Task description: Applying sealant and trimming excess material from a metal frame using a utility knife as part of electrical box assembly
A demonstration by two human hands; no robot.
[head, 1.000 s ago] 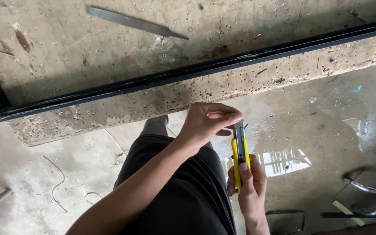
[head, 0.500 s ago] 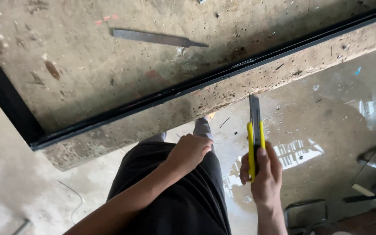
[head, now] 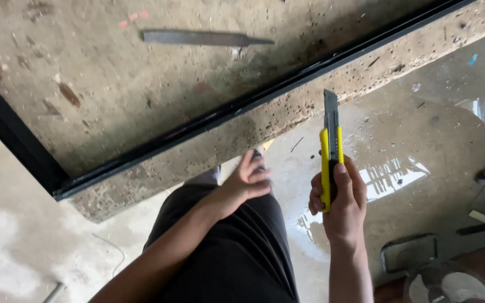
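Observation:
My right hand grips a yellow and black utility knife upright, its long blade pushed out and pointing at the edge of a worn workbench top. My left hand hangs loosely over my dark trouser leg with fingers apart and nothing in it. A black metal frame lies along the bench's near edge and turns a corner at the left.
A flat metal file lies on the bench top beyond the frame. The concrete floor is wet and shiny at the right. A fan grille and dark metal parts sit at the lower right.
My left hand let go of the knife's blade end and dropped to my leg. The right hand lifted the knife, blade now extended, closer to the bench edge. The view shifted right.

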